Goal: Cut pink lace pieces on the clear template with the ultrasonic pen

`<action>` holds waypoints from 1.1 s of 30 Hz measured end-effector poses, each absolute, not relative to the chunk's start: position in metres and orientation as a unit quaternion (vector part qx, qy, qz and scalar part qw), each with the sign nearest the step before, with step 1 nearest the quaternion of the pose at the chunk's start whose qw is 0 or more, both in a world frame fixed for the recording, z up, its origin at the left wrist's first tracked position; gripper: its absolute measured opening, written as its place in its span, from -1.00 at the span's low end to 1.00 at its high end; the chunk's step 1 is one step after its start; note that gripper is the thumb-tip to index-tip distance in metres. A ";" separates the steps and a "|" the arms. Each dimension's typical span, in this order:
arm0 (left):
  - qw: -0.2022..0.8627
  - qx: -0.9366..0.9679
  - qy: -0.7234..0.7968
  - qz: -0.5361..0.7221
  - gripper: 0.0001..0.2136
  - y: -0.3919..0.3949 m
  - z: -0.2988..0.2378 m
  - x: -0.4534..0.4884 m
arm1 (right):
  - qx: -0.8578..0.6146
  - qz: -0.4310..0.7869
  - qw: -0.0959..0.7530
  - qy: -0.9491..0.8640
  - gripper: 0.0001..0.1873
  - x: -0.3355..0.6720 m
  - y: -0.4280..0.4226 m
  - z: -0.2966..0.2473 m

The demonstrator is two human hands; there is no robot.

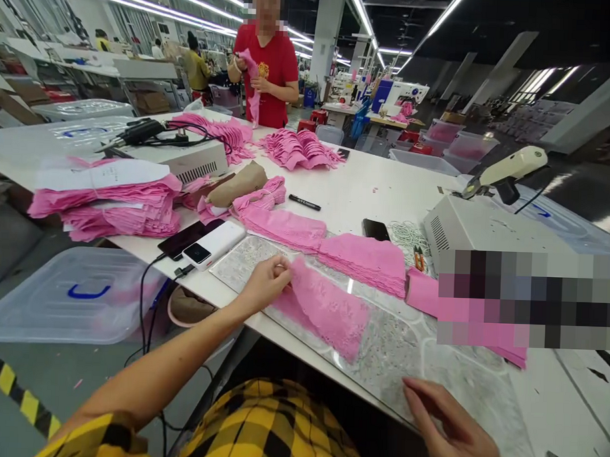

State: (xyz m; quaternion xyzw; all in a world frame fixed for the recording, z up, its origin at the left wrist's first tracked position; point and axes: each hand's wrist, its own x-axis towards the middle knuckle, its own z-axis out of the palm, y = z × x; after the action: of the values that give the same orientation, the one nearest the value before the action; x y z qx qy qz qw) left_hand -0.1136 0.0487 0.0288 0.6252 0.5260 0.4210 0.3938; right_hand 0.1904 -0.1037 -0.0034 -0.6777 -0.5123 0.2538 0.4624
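My left hand pinches the upper left corner of a pink lace fabric piece. The rest of the piece slopes down over a grey, scuffed clear-topped board at the table's front edge. At the lower right, my right hand hovers by the board's near edge, fingers stretched out and holding nothing visible. Just behind the board lie a stack of pink fabric pieces and another pink stack. Farther right, more pink fabric runs partly under a blurred patch.
A white power bank with cables and a dark phone lie left of the board. Behind are a black marker, a second phone, orange-handled snips and a machine box. Across the table, a person in red holds pink fabric.
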 end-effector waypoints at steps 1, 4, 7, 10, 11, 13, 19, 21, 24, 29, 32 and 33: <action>0.380 0.623 0.536 0.425 -0.90 0.043 0.022 -0.122 | -0.654 0.244 0.430 -0.572 -0.65 0.184 -0.088 -0.001; 0.325 0.632 0.561 0.424 -0.89 0.030 0.008 -0.135 | -0.644 0.191 0.382 -0.634 -0.58 0.170 -0.044 0.006; 0.270 0.660 0.566 0.412 -0.95 0.025 0.004 -0.136 | -0.637 0.149 0.358 -0.666 -0.57 0.161 -0.021 0.012; 0.221 0.688 0.565 0.399 -0.93 0.023 0.003 -0.137 | -0.567 0.144 0.343 -0.735 -0.70 0.150 -0.021 0.017; 0.208 0.695 0.564 0.394 -0.91 0.022 0.002 -0.137 | -0.537 0.143 0.339 -0.759 -0.76 0.146 -0.023 0.018; 0.190 0.708 0.562 0.383 -0.90 0.020 0.000 -0.139 | -0.490 0.134 0.332 -0.795 -0.84 0.140 -0.028 0.017; 0.127 0.736 0.562 0.355 -0.87 0.015 -0.010 -0.144 | -0.449 0.078 0.327 -0.828 -0.87 0.143 -0.030 -0.001; 0.102 0.743 0.559 0.353 -0.85 0.014 -0.012 -0.144 | -0.457 0.070 0.324 -0.826 -0.86 0.148 -0.027 -0.004; 0.090 0.746 0.557 0.355 -0.86 0.013 -0.013 -0.144 | -0.509 0.067 0.323 -0.795 -0.82 0.154 -0.017 -0.003; 0.069 0.751 0.552 0.355 -0.90 0.012 -0.014 -0.147 | -0.629 0.119 0.300 -0.707 -0.66 0.161 0.013 0.001; 0.049 0.757 0.542 0.362 -0.90 0.014 -0.015 -0.148 | -0.669 0.142 0.249 -0.686 -0.65 0.163 0.026 -0.001; 0.043 0.758 0.540 0.363 -0.90 0.015 -0.016 -0.148 | -0.675 0.146 0.239 -0.683 -0.65 0.163 0.028 -0.001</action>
State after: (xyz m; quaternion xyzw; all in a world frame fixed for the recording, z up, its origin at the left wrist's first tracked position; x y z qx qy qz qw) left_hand -0.1485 0.0145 -0.0156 0.7580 0.5401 0.3631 0.0431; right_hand 0.1628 0.0278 -0.0013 -0.6748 -0.6827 0.1457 0.2394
